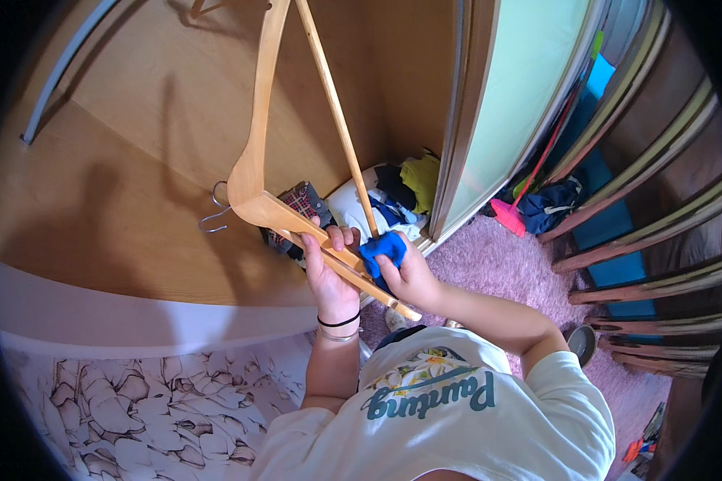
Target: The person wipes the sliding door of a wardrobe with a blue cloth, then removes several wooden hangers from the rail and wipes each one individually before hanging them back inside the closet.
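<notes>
Wooden clothes hangers (pixel 265 156) are held up in front of me, overlapping one another. Two metal hooks (pixel 215 219) stick out at their left, so there look to be two hangers. My left hand (pixel 331 270) grips the near arm, thumb on one side and fingertips on the other. A blue cloth (pixel 385 252) is bunched in my right hand (pixel 412 279) and pressed around the wood near its end. One round wooden bar (pixel 337 108) runs from the top of the view down to the cloth. The cloth hides that joint.
An open wooden wardrobe (pixel 126 198) holds folded plaid clothing (pixel 301 201) and a heap of clothes (pixel 418 180). A metal rail (pixel 66 66) curves at upper left. Right of the sliding door (pixel 517 90) stand a pink broom (pixel 508 216) and a dark blue bag (pixel 550 204) on pink carpet (pixel 487 270).
</notes>
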Demonstrator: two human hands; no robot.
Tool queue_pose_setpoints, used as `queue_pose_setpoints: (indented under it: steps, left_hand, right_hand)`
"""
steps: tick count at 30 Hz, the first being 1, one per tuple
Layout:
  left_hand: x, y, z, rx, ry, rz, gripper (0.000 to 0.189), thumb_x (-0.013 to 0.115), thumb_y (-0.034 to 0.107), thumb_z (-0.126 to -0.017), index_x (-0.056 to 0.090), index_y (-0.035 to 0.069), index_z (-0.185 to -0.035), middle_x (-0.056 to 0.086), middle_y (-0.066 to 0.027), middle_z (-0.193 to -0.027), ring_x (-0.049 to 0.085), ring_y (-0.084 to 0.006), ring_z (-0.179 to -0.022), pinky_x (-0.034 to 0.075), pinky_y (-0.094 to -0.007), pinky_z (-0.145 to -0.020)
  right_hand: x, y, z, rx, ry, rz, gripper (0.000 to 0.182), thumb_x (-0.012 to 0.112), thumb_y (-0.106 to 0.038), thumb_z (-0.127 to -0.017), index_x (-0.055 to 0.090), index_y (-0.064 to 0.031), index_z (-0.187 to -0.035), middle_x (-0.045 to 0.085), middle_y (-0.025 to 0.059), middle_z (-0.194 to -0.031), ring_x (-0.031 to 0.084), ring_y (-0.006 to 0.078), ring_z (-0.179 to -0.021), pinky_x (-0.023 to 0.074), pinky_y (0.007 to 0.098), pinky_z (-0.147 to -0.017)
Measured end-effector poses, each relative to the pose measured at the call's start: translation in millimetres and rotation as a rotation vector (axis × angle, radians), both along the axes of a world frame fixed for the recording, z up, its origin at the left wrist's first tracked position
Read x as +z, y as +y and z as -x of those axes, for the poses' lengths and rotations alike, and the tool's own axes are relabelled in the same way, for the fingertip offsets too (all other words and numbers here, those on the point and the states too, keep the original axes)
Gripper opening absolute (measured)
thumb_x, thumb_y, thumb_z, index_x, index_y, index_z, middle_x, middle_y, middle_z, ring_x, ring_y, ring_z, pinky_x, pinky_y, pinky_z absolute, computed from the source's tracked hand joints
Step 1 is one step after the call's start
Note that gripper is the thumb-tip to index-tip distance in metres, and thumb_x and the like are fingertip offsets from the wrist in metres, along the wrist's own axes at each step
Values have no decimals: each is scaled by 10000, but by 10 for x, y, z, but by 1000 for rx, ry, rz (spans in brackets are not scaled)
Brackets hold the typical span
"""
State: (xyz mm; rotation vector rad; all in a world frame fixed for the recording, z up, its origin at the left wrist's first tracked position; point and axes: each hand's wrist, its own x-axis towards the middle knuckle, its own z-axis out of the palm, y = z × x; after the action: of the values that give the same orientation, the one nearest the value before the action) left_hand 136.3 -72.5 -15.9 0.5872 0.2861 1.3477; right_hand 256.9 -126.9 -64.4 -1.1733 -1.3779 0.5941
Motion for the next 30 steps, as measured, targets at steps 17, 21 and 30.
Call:
queue_pose_setpoints:
  steps: [17,21,30]
  left_hand:
    - [-18,-43,29,-127,52,96,398,449,333,-1038,471,73,-1338,571,-89,-1172,537,-201,-1136,424,-358,-1017]
    - [-31,-129,11,-298,177,153,448,412,364,-1035,465,83,-1380,544,-94,-1304,522,-218,-1212,442,-384,-1031]
    - [-92,-35,-87,-308,-39,236,435,379,390,-1057,477,75,-1340,563,-77,-1243,551,-175,-1172,448,-337,-1025]
  right_hand:
    - [277,-49,-184,162,-528,-492,582,722,-167,-759,574,-63,-1311,490,174,-1401,439,401,-1292,395,476,-1060]
    - [319,57,-177,26,-448,-523,578,718,-82,-726,581,-51,-1287,519,204,-1340,514,395,-1212,436,477,-1017]
    - [533,336,-121,-25,-257,-371,315,692,-47,-795,632,-33,-1104,534,196,-1270,544,392,-1144,441,466,-975]
